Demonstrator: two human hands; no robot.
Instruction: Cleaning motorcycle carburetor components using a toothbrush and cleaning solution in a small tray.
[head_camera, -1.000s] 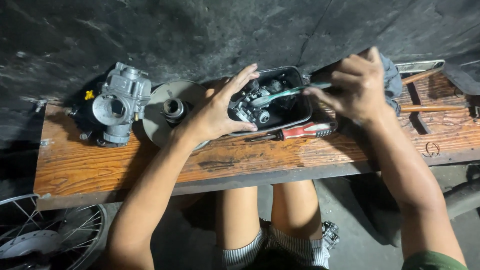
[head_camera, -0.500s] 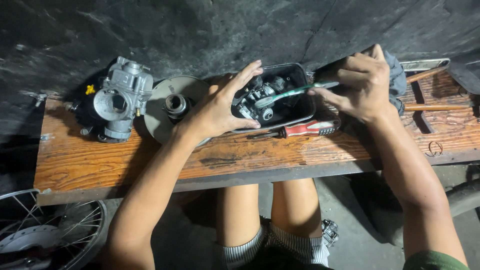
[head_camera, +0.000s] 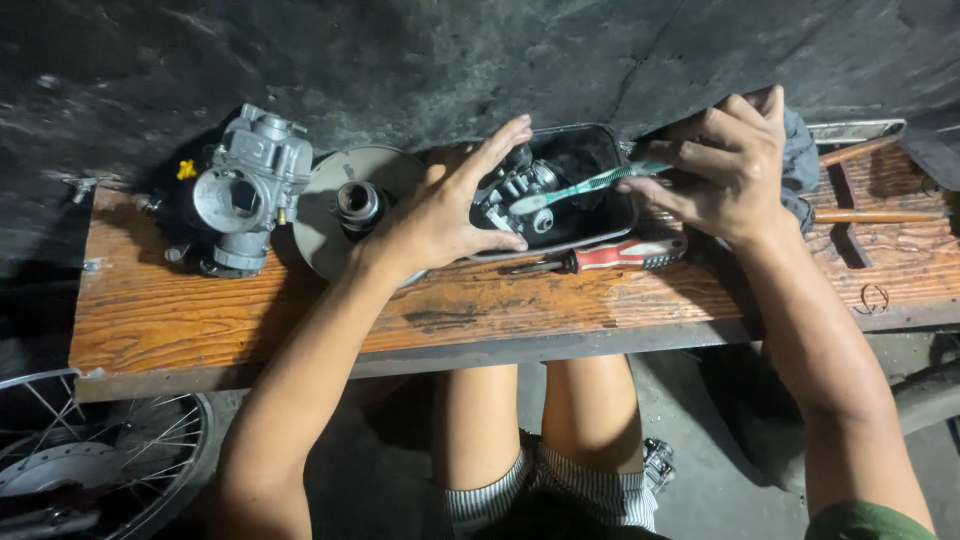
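My left hand (head_camera: 440, 215) rests on the left rim of a black plastic tray (head_camera: 590, 235), fingers spread over the small metal parts (head_camera: 515, 190) inside it. My right hand (head_camera: 725, 170) grips the handle of a teal and white toothbrush (head_camera: 575, 188), whose head points left into the tray over those parts. A red-handled screwdriver (head_camera: 610, 258) lies on the wooden bench (head_camera: 200, 320) just in front of the tray.
A grey metal carburetor (head_camera: 245, 190) and a round grey disc (head_camera: 350, 205) with a metal cylinder sit at the left of the bench. A dark cloth (head_camera: 800, 150) and wooden sticks (head_camera: 870, 215) lie at the right. A spoked wheel (head_camera: 90, 460) stands below left. A dark wall lies behind.
The view has shifted slightly. Both hands stay at the tray; the toothbrush head has moved a little over the parts.
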